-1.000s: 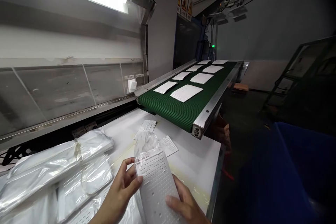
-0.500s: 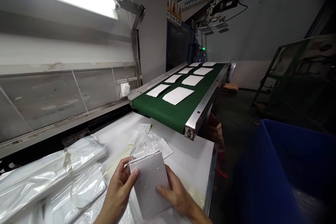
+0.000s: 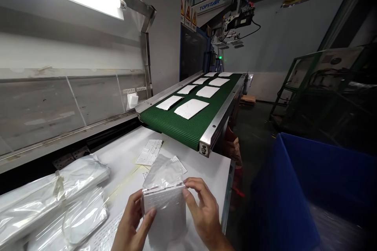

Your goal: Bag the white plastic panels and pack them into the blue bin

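A stack of white perforated panels (image 3: 166, 213) sits in a clear plastic bag (image 3: 163, 172) whose loose open end points away from me. My left hand (image 3: 136, 219) grips the stack's left edge, thumb on its front face. At the upper right corner, my right hand (image 3: 203, 206) pinches the bag's edge between thumb and fingers. Beyond the bag, a white slotted panel (image 3: 149, 152) lies flat on the white tabletop (image 3: 206, 168). Another panel (image 3: 180, 163) is partly hidden behind the bag.
A green conveyor belt (image 3: 165, 121) carries several white panels (image 3: 192, 108) in two rows. Clear plastic bags (image 3: 85, 208) are piled at the left. At the right stands a blue bin (image 3: 291, 188) with clear plastic inside. A machine arm (image 3: 240, 15) hangs over the belt's far end.
My right hand has moved from the stack's lower right side up to its top right corner. The bag's loose end stands more spread out. The view has turned slightly right.
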Available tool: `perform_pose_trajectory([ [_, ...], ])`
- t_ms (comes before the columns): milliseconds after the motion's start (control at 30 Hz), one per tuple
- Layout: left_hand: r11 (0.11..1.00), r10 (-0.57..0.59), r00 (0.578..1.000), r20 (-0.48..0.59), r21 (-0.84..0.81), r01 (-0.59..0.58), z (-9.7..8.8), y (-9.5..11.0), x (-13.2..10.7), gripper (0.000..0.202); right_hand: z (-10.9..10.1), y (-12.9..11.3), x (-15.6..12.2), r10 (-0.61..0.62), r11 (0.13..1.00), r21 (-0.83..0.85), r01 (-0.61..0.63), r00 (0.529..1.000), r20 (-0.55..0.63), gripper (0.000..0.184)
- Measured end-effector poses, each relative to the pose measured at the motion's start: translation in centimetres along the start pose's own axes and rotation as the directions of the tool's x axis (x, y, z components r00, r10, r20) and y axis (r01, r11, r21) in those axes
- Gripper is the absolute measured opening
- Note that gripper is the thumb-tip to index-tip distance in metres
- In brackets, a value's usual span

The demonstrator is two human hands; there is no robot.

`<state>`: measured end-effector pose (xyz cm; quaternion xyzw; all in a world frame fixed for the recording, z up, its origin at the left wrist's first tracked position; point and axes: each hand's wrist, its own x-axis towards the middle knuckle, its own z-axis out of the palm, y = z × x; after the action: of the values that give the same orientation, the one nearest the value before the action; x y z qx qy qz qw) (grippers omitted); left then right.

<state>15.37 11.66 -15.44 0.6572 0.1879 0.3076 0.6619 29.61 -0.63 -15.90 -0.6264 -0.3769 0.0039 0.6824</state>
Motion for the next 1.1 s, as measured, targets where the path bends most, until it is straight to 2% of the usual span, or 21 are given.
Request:
perform_pose_trajectory([
  [67, 1.000, -0.008, 1.000, 0.000, 0.000, 0.008, 0.1, -0.1, -0.1, 0.043, -0.2, -0.2, -0.2, 0.048, 0.999, 0.009, -0.048, 0.999, -0.025, 0.005],
  [200, 1.000, -0.021, 1.000, -0.019, 0.006, 0.021, 0.2, -0.2, -0.2, 0.048, -0.2, -1.7, -0.3, 0.243, 0.968, 0.065, -0.241, 0.970, -0.009, 0.016],
  [300, 0.999, -0.053, 0.999, -0.004, -0.010, 0.053, 0.3, -0.3, -0.1, 0.051, 0.1, -2.5, -0.6, 0.258, 0.962, 0.103, -0.251, 0.965, -0.054, 0.020],
  [400, 0.997, -0.078, 0.997, 0.004, -0.007, 0.078, 0.3, -0.3, 0.0, 0.047, 0.2, -2.6, -0.4, 0.310, 0.932, 0.222, -0.288, 0.948, -0.072, 0.024],
  [467, 0.998, -0.061, 0.998, 0.004, 0.027, 0.061, 0.3, -0.4, 0.0, 0.043, 0.0, -2.7, 0.3, 0.391, 0.880, 0.289, -0.376, 0.920, 0.005, 0.027],
  [533, 0.997, -0.033, 0.999, 0.008, 0.074, 0.032, 0.2, -0.4, -0.1, 0.040, -0.4, -3.0, 1.4, 0.461, 0.830, 0.290, -0.477, 0.879, 0.124, 0.024],
  [633, 0.992, -0.011, 1.000, 0.003, 0.125, 0.011, 0.1, -0.3, -0.3, 0.039, -0.9, -3.6, 3.1, 0.484, 0.795, 0.270, -0.543, 0.837, 0.256, 0.021],
  [733, 0.996, -0.010, 1.000, -0.019, 0.084, 0.011, 0.3, -0.2, -0.5, 0.042, -1.0, -3.6, 3.6, 0.498, 0.710, 0.402, -0.578, 0.816, 0.293, 0.019],
  [833, 0.999, -0.011, 0.999, -0.033, 0.042, 0.012, 0.6, 0.0, -0.5, 0.045, -0.5, -2.6, 2.4, 0.540, 0.607, 0.525, -0.597, 0.794, 0.279, 0.017],
  [900, 0.999, -0.007, 1.000, -0.018, 0.043, 0.008, 0.7, 0.3, -0.4, 0.045, -0.1, -1.6, 0.8, 0.543, 0.665, 0.482, -0.570, 0.813, 0.211, 0.020],
  [1000, 0.997, -0.007, 1.000, 0.023, 0.075, 0.005, 0.3, 0.6, -0.3, 0.039, 0.1, -0.1, -1.6, 0.480, 0.834, 0.229, -0.502, 0.865, 0.144, 0.029],
  [1067, 0.993, -0.017, 0.999, 0.045, 0.116, 0.012, 0.0, 0.5, -0.3, 0.033, -0.2, 0.6, -2.5, 0.445, 0.887, 0.084, -0.454, 0.889, 0.103, 0.035],
  [1100, 0.990, -0.019, 0.998, 0.052, 0.140, 0.011, -0.2, 0.2, -0.3, 0.031, -0.4, 0.7, -2.6, 0.428, 0.899, 0.068, -0.433, 0.900, 0.075, 0.040],
])
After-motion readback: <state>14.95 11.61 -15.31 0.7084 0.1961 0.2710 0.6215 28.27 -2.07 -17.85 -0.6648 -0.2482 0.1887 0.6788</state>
